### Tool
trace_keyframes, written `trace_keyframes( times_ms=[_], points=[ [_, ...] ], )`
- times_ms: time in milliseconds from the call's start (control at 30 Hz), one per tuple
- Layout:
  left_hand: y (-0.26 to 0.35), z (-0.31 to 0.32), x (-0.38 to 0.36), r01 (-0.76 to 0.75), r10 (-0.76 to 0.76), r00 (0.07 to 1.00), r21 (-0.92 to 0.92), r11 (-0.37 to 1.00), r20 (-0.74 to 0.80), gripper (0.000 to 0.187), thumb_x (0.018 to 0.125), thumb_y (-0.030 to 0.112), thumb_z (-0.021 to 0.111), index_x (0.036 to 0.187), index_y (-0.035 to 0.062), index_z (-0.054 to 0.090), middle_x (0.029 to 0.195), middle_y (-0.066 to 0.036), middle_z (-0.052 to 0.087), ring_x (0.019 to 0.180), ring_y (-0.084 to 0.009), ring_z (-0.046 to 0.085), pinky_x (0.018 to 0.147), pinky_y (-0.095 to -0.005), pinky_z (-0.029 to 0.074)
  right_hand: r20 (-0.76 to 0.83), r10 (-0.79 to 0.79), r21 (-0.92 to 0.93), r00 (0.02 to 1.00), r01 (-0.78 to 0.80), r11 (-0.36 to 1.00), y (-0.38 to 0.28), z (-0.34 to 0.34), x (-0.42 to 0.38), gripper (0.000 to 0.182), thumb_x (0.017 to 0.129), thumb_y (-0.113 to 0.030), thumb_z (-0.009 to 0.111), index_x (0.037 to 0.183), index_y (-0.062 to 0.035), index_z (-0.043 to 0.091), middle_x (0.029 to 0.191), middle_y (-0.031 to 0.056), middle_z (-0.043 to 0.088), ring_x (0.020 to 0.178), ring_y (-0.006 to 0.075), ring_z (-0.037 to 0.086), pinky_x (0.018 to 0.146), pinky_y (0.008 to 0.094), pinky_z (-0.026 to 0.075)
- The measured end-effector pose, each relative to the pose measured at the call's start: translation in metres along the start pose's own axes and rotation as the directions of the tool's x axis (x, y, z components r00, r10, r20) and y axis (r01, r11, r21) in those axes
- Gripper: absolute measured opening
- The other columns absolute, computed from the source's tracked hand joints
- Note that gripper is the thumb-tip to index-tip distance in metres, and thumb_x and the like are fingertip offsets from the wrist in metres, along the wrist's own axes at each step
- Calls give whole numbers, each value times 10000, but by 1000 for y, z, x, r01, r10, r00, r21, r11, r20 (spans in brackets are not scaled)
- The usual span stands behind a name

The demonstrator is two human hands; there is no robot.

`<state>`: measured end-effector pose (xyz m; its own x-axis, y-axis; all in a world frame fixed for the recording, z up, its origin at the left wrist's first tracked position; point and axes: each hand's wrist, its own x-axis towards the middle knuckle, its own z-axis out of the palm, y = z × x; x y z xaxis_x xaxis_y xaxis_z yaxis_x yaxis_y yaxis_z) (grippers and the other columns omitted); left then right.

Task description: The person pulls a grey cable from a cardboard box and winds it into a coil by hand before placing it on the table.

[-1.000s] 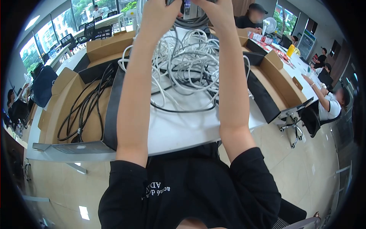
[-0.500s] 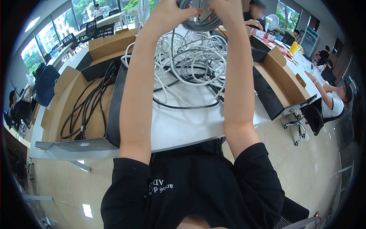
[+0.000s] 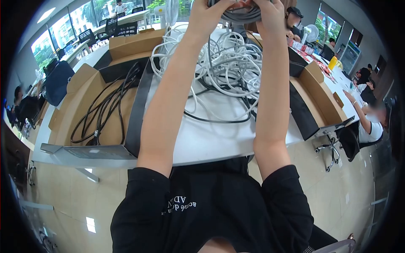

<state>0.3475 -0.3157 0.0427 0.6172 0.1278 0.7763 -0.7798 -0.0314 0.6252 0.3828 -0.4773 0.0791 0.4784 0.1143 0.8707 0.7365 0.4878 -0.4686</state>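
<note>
A grey cable coil (image 3: pixel 242 17) is held up at the top edge of the view, above the far side of the table. My left hand (image 3: pixel 207 16) is closed on the coil's left side, thumb laid across it. On the opposite side, my right hand (image 3: pixel 272 13) grips the coil too. The upper part of both hands is cut off by the frame. One grey strand hangs from the coil toward a tangled pile of white and black cables (image 3: pixel 230 63) lying beneath, between my forearms.
On the left stands an open cardboard box (image 3: pixel 67 122) with a bundled black cable (image 3: pixel 101 107) inside. Another open box (image 3: pixel 314 95) stands on the right. A dark bag (image 3: pixel 63 82) sits beyond the left box. Other people sit at tables farther off, one at right (image 3: pixel 369 126).
In the picture, both hands and the coil have shifted right and slightly up; the boxes and pile have shifted a little too, as the camera moved. Both hands keep their grip.
</note>
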Motion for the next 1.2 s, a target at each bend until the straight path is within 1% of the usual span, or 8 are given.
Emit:
trace_keyframes(
  times_ms=[133,300,367,533,800,933,1067,1200],
  points=[
    [-4,-3,9,-184,188,973,43,982,-133,260,986,211,664,1116,-14,658,845,-16,673,671,-68,592,567,-249,459,114,47,-172,992,-27,985,-24,8,-3,365,866,-25,755,1210,28,645,1037,56,711,928,123,668,817,250,524],
    [34,-18,-5,-306,179,949,612,730,261,310,868,165,679,1142,28,639,958,-243,683,1002,-460,645,873,-466,522,374,136,-460,918,55,886,-36,1,-13,380,842,-76,810,1178,43,679,1021,59,725,932,144,674,843,289,541],
    [37,-17,-10,-303,95,946,736,605,311,356,862,177,710,1166,18,617,997,-237,692,1013,-426,669,872,-449,531,371,288,-760,883,111,640,-71,18,-21,315,840,-37,797,1132,46,713,921,39,723,831,113,661,744,259,533],
    [44,-10,-14,-324,105,944,814,482,313,362,852,213,723,1188,89,675,835,-131,715,783,-247,711,730,-391,522,477,247,-641,843,142,754,-29,-24,-5,441,846,-184,821,1237,-9,717,1037,50,735,938,102,672,865,247,521],
    [21,-3,-1,-365,318,928,310,878,191,751,824,229,863,1352,-69,420,1164,-154,679,1055,-215,676,849,-347,556,121,115,-171,986,-94,981,-42,-13,-7,269,884,-52,756,1127,52,702,794,-10,645,637,36,522,557,210,414],
    [8,-9,17,117,-110,963,-14,993,248,413,900,262,799,1146,-35,651,1008,-81,724,929,-135,695,797,-269,564,50,87,47,995,-89,995,-25,-18,5,108,962,-120,712,941,-30,654,709,-37,541,594,55,486,546,215,403],
    [7,5,9,129,-73,987,-451,883,141,229,954,239,723,1039,26,720,928,-57,737,841,-141,712,722,-251,546,35,172,299,984,-175,938,7,-9,14,235,987,-201,717,824,-106,575,707,-20,528,594,79,510,548,231,431],
    [-6,-15,16,55,-61,998,-334,941,-10,173,945,182,686,1022,30,710,795,-34,691,708,-135,671,645,-254,521,93,124,236,988,-143,961,4,11,5,149,983,-176,713,937,-70,620,749,-14,570,639,87,557,583,236,475]
  ],
)
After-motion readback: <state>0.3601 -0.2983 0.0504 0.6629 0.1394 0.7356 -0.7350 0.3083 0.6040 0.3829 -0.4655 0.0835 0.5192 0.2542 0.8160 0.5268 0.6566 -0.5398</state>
